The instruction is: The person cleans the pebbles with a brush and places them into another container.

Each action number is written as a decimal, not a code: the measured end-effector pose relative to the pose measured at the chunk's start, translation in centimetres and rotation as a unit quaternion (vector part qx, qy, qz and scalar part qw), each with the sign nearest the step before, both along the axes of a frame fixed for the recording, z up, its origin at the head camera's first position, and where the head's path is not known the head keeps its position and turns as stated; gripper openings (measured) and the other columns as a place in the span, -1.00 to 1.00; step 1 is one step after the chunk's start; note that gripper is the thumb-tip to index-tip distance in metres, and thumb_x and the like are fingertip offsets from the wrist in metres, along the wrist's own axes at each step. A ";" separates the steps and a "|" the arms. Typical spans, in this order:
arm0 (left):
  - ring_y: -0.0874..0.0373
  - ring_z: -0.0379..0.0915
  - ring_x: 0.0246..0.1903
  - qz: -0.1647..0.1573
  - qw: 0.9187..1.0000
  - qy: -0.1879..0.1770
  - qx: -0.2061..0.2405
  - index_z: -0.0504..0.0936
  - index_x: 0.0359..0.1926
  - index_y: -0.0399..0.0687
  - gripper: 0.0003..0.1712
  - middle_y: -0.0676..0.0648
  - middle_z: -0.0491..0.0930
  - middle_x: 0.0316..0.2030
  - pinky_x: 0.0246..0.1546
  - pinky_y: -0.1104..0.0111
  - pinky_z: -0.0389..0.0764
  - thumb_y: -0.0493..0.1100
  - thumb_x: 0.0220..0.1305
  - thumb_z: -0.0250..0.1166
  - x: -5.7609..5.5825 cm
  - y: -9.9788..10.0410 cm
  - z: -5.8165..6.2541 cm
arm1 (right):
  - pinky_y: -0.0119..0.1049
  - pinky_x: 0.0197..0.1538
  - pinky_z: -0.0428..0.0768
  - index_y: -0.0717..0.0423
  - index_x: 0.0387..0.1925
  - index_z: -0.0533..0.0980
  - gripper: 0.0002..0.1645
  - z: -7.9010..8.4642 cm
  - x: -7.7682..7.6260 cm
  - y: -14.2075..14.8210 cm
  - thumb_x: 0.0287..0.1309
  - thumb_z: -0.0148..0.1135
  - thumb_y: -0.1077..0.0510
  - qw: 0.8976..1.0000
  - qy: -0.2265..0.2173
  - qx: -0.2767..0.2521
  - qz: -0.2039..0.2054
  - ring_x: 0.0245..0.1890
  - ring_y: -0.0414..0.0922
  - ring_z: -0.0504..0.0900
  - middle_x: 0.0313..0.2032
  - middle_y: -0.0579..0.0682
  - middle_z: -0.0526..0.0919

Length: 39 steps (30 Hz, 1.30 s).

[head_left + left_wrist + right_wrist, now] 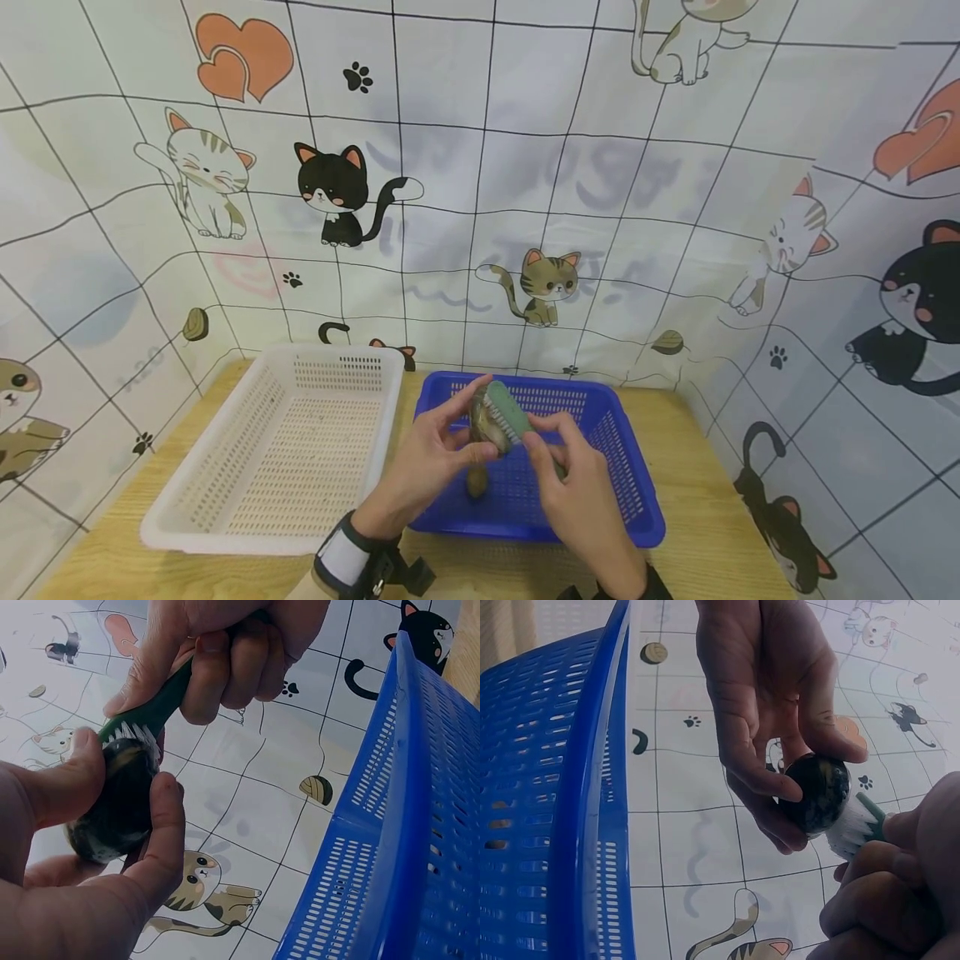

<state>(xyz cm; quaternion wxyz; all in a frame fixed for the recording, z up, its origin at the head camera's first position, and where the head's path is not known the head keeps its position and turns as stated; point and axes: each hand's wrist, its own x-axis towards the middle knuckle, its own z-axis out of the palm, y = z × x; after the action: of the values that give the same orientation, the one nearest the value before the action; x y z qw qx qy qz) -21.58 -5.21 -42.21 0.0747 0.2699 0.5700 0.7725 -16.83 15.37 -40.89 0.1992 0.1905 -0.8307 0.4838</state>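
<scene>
My left hand (427, 457) holds a dark, glossy, rounded stone-like object (120, 799) between thumb and fingers. It looks brownish in the head view and nearly black in both wrist views. My right hand (583, 483) grips the green handle of a scrub brush (508, 408), thumb along its back. White bristles (851, 829) press against the side of the object. Both hands are raised over a blue perforated basket (618, 437). Lower down, a small brown rounded lump (477, 482) shows in that basket, partly hidden by the left hand.
A white perforated basket (300, 450) stands on the wooden table (697, 500), left of the blue one. Behind and at both sides hangs a cat-patterned sheet (450, 192), close to the baskets' far edges. Black straps with a wrist device (360, 558) are on the left wrist.
</scene>
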 end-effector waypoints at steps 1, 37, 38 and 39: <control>-0.17 0.48 0.18 -0.004 1.000 0.003 -0.002 0.23 0.53 0.14 -0.06 -0.10 0.27 0.42 0.07 0.13 0.62 -0.40 0.20 0.40 0.0 0.0 0.0 | -0.46 -0.84 0.08 -0.07 0.12 0.44 -0.76 -0.2 -0.1 0.1 0.54 0.06 0.03 1.000 -0.001 0.003 -0.006 -0.86 -0.47 0.04 -0.79 -0.31 0.30; -0.16 0.55 0.10 0.018 0.999 -0.011 -0.026 0.35 0.45 0.18 -0.10 -0.23 0.43 0.24 0.03 0.08 0.64 -0.36 0.13 0.48 -0.1 0.1 -0.3 | -0.42 -0.85 0.14 -0.19 0.14 0.43 -0.72 -0.9 -0.7 0.1 0.53 0.04 -0.11 1.000 -0.013 0.004 -0.026 -0.89 -0.37 0.10 -0.73 -0.33 0.45; -0.17 0.55 0.10 0.020 0.999 -0.010 -0.024 0.36 0.45 0.17 -0.10 -0.23 0.43 0.24 0.02 0.08 0.64 -0.36 0.13 0.48 -0.1 0.1 -0.3 | -0.41 -0.85 0.14 -0.19 0.14 0.43 -0.72 -0.9 -0.7 0.2 0.53 0.03 -0.12 1.000 -0.015 0.005 -0.027 -0.88 -0.36 0.10 -0.72 -0.32 0.47; -0.16 0.55 0.10 0.023 0.999 -0.010 -0.022 0.36 0.45 0.17 -0.11 -0.22 0.44 0.24 0.02 0.08 0.65 -0.37 0.13 0.48 -0.1 0.1 -0.3 | -0.41 -0.84 0.14 -0.20 0.14 0.43 -0.71 -0.8 -0.7 0.2 0.53 0.03 -0.13 0.999 -0.018 0.006 -0.029 -0.88 -0.35 0.10 -0.71 -0.31 0.49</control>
<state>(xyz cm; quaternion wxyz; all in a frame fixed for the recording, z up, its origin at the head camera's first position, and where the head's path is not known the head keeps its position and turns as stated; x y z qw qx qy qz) -21.69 -5.12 -42.47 0.0686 0.2473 0.5917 0.7642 -17.56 15.59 -41.72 0.1968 0.1591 -0.8423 0.4759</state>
